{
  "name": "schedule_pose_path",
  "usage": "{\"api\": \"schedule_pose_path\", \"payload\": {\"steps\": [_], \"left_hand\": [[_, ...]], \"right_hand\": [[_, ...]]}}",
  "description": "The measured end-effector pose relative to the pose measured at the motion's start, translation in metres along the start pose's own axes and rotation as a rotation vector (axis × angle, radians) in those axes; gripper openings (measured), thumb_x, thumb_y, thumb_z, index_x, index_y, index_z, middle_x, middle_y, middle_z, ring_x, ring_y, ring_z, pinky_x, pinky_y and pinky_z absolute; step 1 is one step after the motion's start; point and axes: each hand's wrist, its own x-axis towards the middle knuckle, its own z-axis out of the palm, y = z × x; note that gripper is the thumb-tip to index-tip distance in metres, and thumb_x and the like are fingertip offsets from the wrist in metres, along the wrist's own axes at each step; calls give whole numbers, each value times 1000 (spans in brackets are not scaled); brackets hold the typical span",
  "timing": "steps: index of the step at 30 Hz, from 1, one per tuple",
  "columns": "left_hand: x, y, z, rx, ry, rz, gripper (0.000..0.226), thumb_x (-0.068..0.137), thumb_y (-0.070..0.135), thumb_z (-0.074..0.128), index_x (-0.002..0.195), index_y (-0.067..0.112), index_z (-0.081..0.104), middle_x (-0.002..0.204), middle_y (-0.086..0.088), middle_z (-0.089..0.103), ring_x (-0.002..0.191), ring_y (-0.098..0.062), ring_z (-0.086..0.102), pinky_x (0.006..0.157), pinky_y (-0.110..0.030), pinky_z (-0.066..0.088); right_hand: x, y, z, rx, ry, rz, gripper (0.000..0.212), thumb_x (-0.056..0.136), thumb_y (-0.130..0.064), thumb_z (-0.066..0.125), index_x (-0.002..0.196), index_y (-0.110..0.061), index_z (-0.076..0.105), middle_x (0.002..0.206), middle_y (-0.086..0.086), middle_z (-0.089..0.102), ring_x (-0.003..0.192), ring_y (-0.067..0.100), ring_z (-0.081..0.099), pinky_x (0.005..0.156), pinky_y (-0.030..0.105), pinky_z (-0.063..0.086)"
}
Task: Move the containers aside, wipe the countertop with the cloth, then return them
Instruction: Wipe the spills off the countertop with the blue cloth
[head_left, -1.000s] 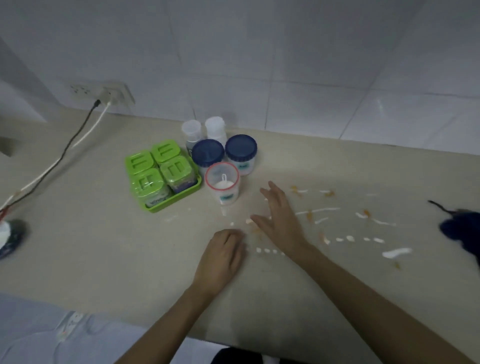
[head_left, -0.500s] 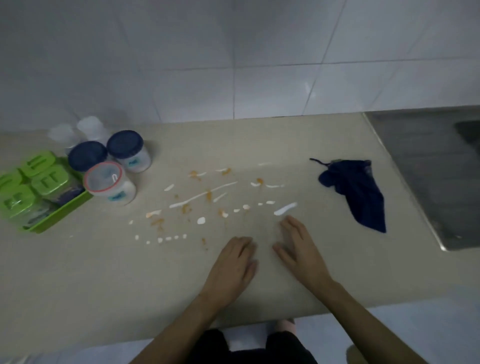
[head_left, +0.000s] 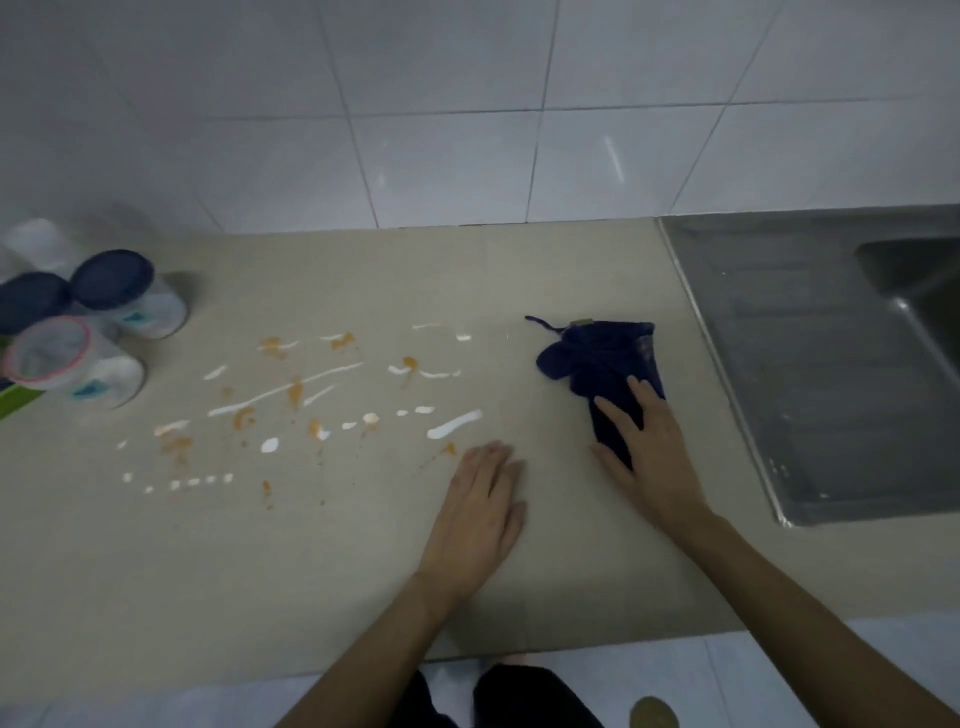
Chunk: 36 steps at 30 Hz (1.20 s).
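Note:
A dark blue cloth (head_left: 597, 353) lies crumpled on the beige countertop (head_left: 260, 561), right of centre. My right hand (head_left: 644, 452) rests flat on the cloth's near end, fingers spread. My left hand (head_left: 480, 514) lies flat on the bare counter beside it, holding nothing. White and orange smears (head_left: 311, 410) streak the counter's middle. At the far left stand a red-rimmed clear jar (head_left: 72, 364), two blue-lidded jars (head_left: 127, 293) and white bottles (head_left: 36, 241), with a green tray's corner (head_left: 13, 402) just showing.
A steel sink with drainboard (head_left: 810, 364) fills the right side, its edge close to the cloth. A white tiled wall (head_left: 467, 114) backs the counter. The counter's front edge runs just below my forearms, with floor tiles beneath.
The view has swung right, pushing the containers to the left edge. My right hand moved right onto the cloth; my left hand followed to the counter's middle.

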Motion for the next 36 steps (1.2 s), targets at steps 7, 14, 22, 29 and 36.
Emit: {"api": "schedule_pose_path", "payload": {"steps": [7, 14, 22, 29, 36], "left_hand": [[-33, -11, -5, 61, -23, -111, 42, 90, 26, 54, 127, 6, 54, 134, -13, 54, 131, -24, 39, 116, -39, 20], [-67, -39, -26, 42, -59, -257, 42, 93, 30, 49, 129, 8, 52, 139, -11, 49, 135, -23, 35, 120, -34, 12], [-101, -76, -47, -40, -46, -192, 42, 94, 30, 51, 128, 5, 55, 142, -11, 48, 137, -21, 34, 119, -35, 17], [-139, -131, -70, -26, -34, -123, 41, 90, 26, 56, 125, 5, 56, 141, -11, 49, 135, -24, 38, 114, -40, 27], [-148, -156, -81, -53, -2, -59, 39, 89, 21, 59, 123, 2, 59, 141, -12, 49, 136, -26, 38, 116, -41, 26]], "right_hand": [[55, 17, 6, 219, 130, 63, 79, 81, -51, 64, 143, -12, 34, 142, 3, 33, 124, 14, 37, 106, 25, 36], [53, 16, 29, 142, 120, 68, 53, 95, -41, 45, 144, -22, 36, 149, 15, 33, 129, 35, 40, 105, 46, 39], [21, -93, 58, 169, 65, 106, 50, 97, -36, 44, 144, -21, 36, 156, 10, 23, 142, 31, 25, 114, 48, 28], [5, -193, 102, -112, -149, -113, 54, 95, -48, 32, 141, -20, 39, 157, 11, 23, 146, 31, 17, 117, 50, 21], [43, -121, 73, -117, -87, 236, 39, 96, -32, 39, 130, -13, 47, 151, 11, 36, 142, 34, 24, 110, 54, 28]]}}
